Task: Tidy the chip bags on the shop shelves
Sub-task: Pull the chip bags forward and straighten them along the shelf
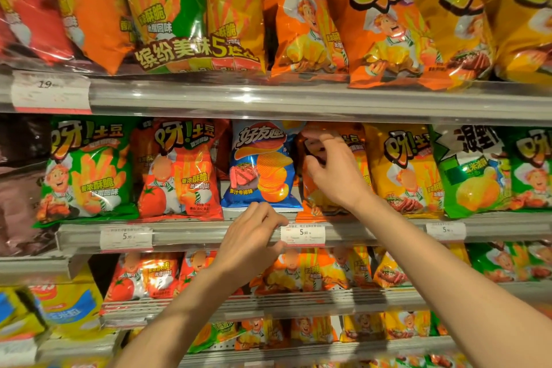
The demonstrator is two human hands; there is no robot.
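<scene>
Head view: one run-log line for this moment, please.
left hand: on shelf edge below blue bag | right hand: gripping orange bag | shelf: middle

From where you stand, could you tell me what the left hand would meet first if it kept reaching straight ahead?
Probably the blue chip bag: the left hand sits at the shelf edge just below it, fingers aimed up at its bottom seam.

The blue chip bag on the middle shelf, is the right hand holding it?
No, the right hand grips the orange bag beside the blue chip bag.

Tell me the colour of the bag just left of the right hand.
Blue bag, with orange chips printed on it; seen in the head view.
</scene>
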